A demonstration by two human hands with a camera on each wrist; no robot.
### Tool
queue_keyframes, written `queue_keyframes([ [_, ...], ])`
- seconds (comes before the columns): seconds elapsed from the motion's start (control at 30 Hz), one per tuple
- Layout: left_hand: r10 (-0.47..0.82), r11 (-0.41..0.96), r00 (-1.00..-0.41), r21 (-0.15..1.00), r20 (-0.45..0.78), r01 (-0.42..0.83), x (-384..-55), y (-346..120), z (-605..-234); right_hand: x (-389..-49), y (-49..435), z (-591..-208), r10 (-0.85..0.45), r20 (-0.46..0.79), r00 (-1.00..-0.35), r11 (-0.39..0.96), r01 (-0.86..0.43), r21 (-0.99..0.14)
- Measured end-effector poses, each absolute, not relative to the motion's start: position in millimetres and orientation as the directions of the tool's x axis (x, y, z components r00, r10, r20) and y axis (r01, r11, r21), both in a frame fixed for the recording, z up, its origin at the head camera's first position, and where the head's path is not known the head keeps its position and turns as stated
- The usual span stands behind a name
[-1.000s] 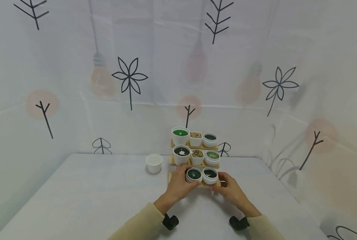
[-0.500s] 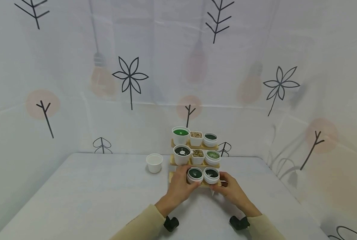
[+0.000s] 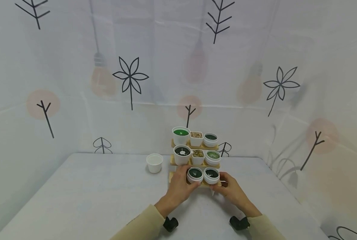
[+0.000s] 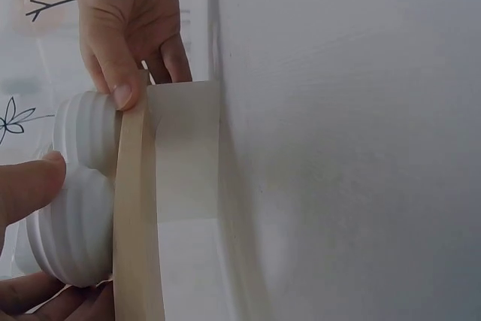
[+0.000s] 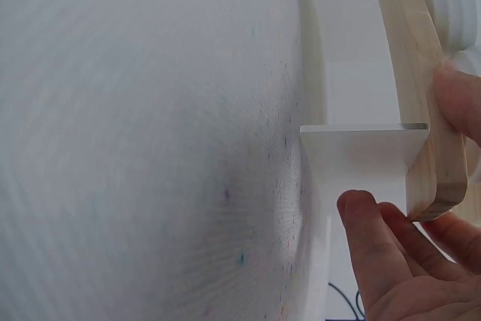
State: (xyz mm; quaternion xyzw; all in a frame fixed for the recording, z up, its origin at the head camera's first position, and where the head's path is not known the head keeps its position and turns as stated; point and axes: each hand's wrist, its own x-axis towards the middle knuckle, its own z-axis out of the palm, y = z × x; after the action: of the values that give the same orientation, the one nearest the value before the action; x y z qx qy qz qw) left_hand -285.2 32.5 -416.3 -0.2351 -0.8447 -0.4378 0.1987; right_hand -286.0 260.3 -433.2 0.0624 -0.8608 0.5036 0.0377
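My left hand (image 3: 178, 188) holds a white round jar (image 4: 75, 231) of dark green stuff, with the thumb on one side and fingers on the other. This jar sits at the lowest tier of a stepped stand. Right beside it, apparently touching, is a second white jar (image 3: 211, 176) with dark contents. My right hand (image 3: 231, 192) grips the right end of that tier's wooden board (image 5: 417, 73). In the right wrist view its thumb lies on the board, and its fingers are by the white support (image 5: 364, 140) under it. The left hand hides the board's left part.
On the two upper tiers stand white tubs (image 3: 181, 156), square cups (image 3: 197, 157) of grainy bits and low jars (image 3: 212, 158). A white cup (image 3: 154, 164) stands left of the stand on the white table (image 3: 91, 196). A patterned cloth (image 3: 166, 50) hangs close behind.
Over the first half second, the two front jars shift very slightly right along with my left hand. The right hand keeps its grip on the board. Since then, hardly anything has moved.
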Motion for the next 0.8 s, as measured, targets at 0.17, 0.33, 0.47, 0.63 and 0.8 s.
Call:
queue_keyframes([
  [0.17, 0.217, 0.5, -0.841, 0.684, 0.495, 0.531, -280.8, 25.2, -414.3, -287.5, 260.5, -434.1, -0.065, 0.127, -0.99, 0.476, -0.143, -0.868],
  [0.33, 0.215, 0.523, -0.866, 0.696, 0.451, 0.492, -274.4, 12.5, -410.2, -287.9, 260.3, -434.0, -0.07, 0.125, -0.99, 0.476, -0.144, -0.868],
  [0.47, 0.238, 0.539, -0.844, 0.658, 0.48, 0.526, -270.6, 1.1, -409.5, -286.8, 260.4, -432.8, -0.078, 0.124, -0.989, 0.478, -0.146, -0.866],
  [0.63, 0.27, 0.538, -0.812, 0.618, 0.518, 0.573, -265.4, -13.4, -407.7, -286.0, 260.1, -432.4, -0.073, 0.124, -0.99, 0.476, -0.144, -0.867],
  [0.8, 0.261, 0.522, -0.801, 0.619, 0.538, 0.586, -263.8, -26.8, -401.6, -286.5, 259.4, -432.5, -0.066, 0.127, -0.99, 0.473, -0.143, -0.869],
])
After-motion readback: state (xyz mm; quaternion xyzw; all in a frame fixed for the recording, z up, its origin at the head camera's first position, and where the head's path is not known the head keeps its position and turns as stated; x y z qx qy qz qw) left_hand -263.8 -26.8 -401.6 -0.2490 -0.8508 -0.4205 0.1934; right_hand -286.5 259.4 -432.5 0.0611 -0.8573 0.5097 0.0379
